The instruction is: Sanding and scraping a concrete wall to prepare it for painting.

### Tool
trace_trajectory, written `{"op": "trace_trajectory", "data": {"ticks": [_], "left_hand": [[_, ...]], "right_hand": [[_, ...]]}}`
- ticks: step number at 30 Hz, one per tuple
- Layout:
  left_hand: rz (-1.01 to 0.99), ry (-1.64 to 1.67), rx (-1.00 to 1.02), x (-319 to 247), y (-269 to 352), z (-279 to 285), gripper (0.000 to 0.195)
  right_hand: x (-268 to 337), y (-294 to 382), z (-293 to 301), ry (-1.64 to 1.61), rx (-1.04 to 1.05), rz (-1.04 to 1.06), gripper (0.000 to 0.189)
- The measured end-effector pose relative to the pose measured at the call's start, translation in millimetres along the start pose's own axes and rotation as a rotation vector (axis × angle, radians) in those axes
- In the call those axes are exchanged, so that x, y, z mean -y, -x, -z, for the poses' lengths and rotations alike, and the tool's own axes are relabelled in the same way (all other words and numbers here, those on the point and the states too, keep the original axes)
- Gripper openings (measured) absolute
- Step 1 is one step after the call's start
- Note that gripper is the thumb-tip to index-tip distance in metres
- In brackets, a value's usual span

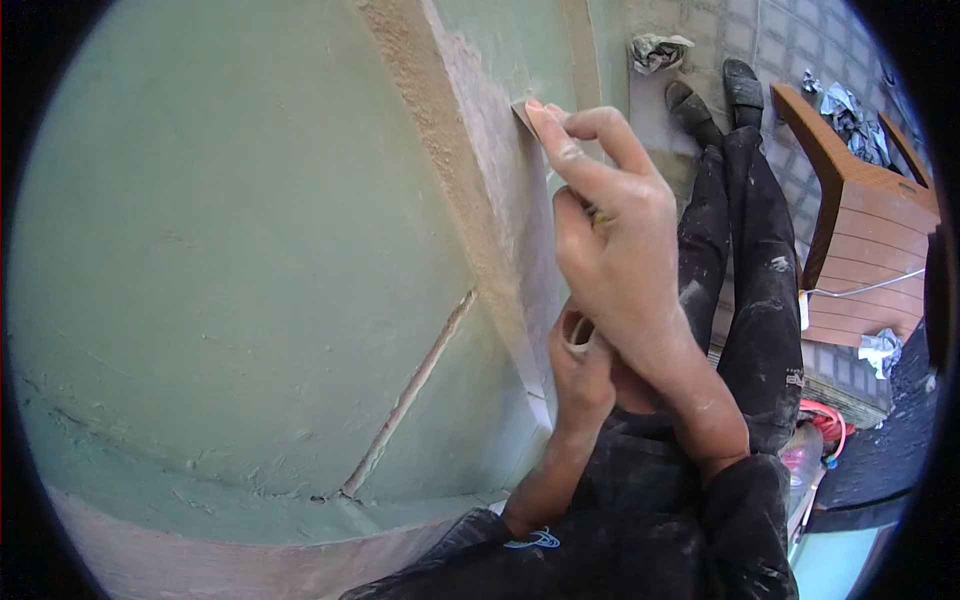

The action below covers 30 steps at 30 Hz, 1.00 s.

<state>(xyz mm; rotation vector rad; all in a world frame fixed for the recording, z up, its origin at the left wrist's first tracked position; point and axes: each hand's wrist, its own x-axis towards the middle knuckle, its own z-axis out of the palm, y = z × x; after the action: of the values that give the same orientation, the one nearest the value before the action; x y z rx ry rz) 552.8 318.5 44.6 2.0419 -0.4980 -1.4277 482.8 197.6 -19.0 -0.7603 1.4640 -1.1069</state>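
Observation:
My right hand [619, 217] is closed around what appears to be a putty knife, and a bit of yellow shows inside the fist. Its index finger presses near the thin metal blade [525, 120], which lies against the pale plastered band [495, 142] on the wall. Just below, close to the right wrist, my left hand [585, 382] is curled around a small object with a pale round rim [579, 336]; fingers hide most of it. Left of both hands spreads a pale green wall [262, 225] with a rough beige strip [435, 135] beside the plastered band.
A narrow groove [412, 394] runs slanting through the green wall. On the tiled floor, crumpled paper [658, 54] lies near my slippers [742, 82]. To the right stands a brown wooden chair [870, 247] with crumpled sheets [855, 120] by it. A clear plastic container [801, 454] sits near my legs.

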Motion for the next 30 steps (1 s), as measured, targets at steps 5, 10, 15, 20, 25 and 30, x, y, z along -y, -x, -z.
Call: {"op": "trace_trajectory", "data": {"ticks": [5,10,15,20,25,30], "left_hand": [[-0.067,0.001,0.010,1,3,-4,0.042],[-0.008,0.048,0.017,5,-2,3,0.044],[-0.025,0.034,-0.022,2,9,-1,0.042],[-0.067,-0.026,0.079,-1,-7,2,0.043],[0.014,0.020,-0.043,-7,1,2,0.042],[-0.018,0.043,-0.048,5,-10,1,0.033]], "right_hand": [[-2,16,-3,-0.033,-0.003,-0.010,0.062],[0,2,-3,0.013,-0.004,0.001,0.064],[-4,22,-6,0.005,-0.010,0.042,0.063],[-4,2,-6,-0.046,-0.060,0.078,0.062],[1,15,-11,0.062,-0.057,0.063,0.060],[-5,7,-10,0.043,-0.102,0.083,0.060]]}}
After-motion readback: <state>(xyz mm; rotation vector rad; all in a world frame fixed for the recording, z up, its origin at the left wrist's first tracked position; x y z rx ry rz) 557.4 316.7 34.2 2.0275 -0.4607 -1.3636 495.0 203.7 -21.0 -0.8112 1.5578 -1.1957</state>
